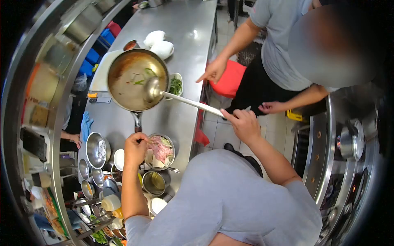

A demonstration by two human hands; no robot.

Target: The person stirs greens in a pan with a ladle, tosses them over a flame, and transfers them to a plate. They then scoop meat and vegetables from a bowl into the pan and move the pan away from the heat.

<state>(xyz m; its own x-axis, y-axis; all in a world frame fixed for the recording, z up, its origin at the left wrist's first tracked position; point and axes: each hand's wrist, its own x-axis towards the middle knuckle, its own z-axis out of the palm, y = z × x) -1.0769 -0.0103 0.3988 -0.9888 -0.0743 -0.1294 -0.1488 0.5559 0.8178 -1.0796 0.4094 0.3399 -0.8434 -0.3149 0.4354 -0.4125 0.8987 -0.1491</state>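
Note:
My left hand (136, 150) is closed around the handle of a frying pan (119, 92), beside a metal bowl (172, 149) of raw sliced meat (160, 150). The pan holds a shallow brownish liquid with a few green strips. In my right hand (245, 124) is the long handle of a metal ladle (193, 103), with the index finger stretched along it. The ladle's bowl lies inside the pan at its right side. A dish of chopped greens (175, 85) is partly hidden behind the pan and ladle.
A co-worker's pointing hand (214, 70) reaches toward the steel table (184, 24) from the right. White bowls (163, 49) stand beyond the pan. A knife (99, 99), a blue cloth (86, 126) and several metal bowls (97, 149) are on the left. Another person's hand (75, 140) shows there.

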